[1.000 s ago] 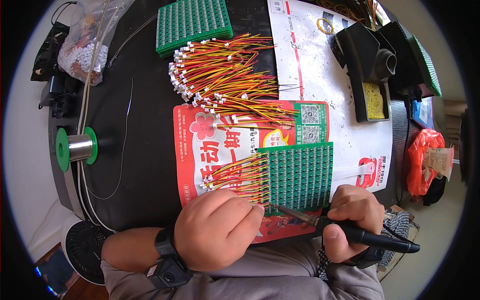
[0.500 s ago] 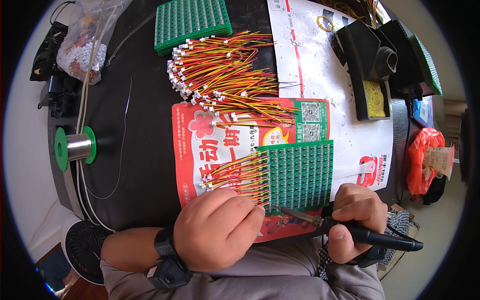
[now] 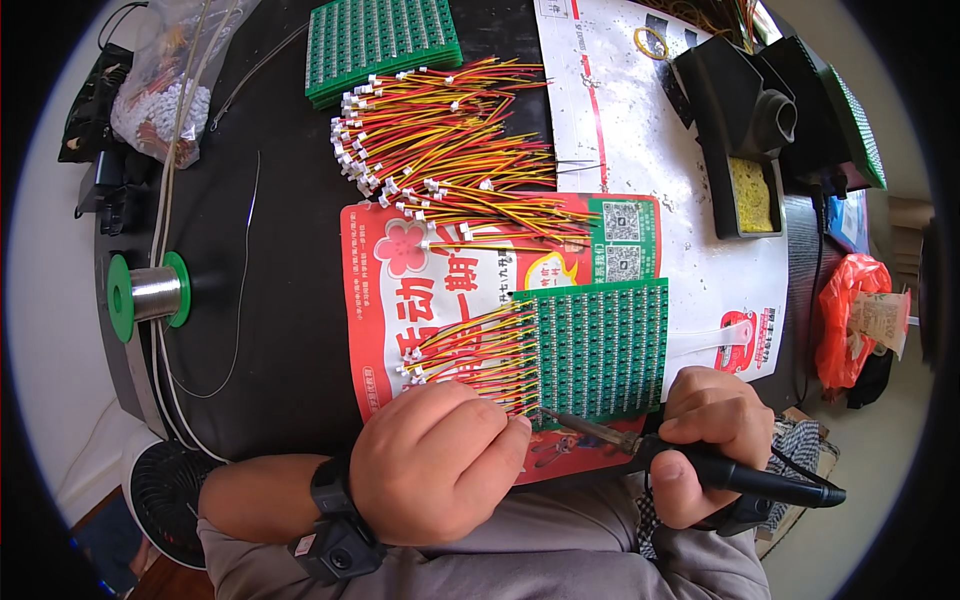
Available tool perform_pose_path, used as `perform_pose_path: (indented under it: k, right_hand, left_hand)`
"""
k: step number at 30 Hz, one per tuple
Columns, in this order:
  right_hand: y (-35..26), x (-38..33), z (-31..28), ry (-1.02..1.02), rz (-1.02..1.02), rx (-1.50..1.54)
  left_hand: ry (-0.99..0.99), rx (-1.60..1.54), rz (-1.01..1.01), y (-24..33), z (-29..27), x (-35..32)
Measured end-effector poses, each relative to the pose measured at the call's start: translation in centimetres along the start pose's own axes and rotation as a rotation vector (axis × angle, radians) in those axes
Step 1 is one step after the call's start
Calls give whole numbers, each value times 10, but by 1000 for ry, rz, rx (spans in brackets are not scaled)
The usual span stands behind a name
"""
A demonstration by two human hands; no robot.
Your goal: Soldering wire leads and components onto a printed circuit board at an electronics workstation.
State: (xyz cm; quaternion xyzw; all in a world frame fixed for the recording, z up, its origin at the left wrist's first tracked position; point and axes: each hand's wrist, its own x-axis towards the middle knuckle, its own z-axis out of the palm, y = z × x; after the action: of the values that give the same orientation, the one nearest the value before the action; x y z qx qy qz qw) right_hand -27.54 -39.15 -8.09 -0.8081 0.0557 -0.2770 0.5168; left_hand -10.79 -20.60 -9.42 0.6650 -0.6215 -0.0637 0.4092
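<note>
Hands: left hand (image 3: 435, 462) curled, fingertips pinching a wire end at the lower left corner of the green circuit panel (image 3: 600, 345); right hand (image 3: 710, 440) fisted round the soldering iron (image 3: 700, 462).
Iron tip: touching the panel's bottom edge, right beside the left fingertips.
Change: iron has slid a touch left since a second ago, left hand barely moved; looks like the next joint in the row.
Wires on panel: red-yellow leads (image 3: 470, 350) fanned off its left edge.
Panel spot: on red flyer (image 3: 400, 290), counter (image 3: 280, 240) near edge.
Around: loose wire pile (image 3: 450, 130), solder spool (image 3: 150, 295), iron stand (image 3: 745, 130).
</note>
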Motion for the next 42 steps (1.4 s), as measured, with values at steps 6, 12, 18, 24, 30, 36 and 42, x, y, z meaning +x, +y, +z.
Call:
perform_pose_path:
  k: [6, 12, 18, 24, 30, 36, 42]
  right_hand:
    - [1, 0, 1, 1, -21, 4]
    - [3, 0, 2, 10, -30, 11]
    - [0, -3, -2, 33, 6, 35]
    - [1, -2, -1, 12, 10, 15]
    - [0, 0, 0, -6, 13, 10]
    - [1, 0, 0, -3, -1, 16]
    - [2, 0, 0, -4, -5, 17]
  left_hand:
    - [-1, 1, 8, 0, 0, -1]
    - [-3, 7, 12, -1, 1, -1]
    - [-10, 7, 10, 1, -1, 0]
    - [-15, 0, 5, -1, 0, -1]
    - [-5, -4, 7, -1, 0, 0]
    - [-13, -6, 8, -2, -1, -1]
    - [-10, 12, 7, 0, 0, -1]
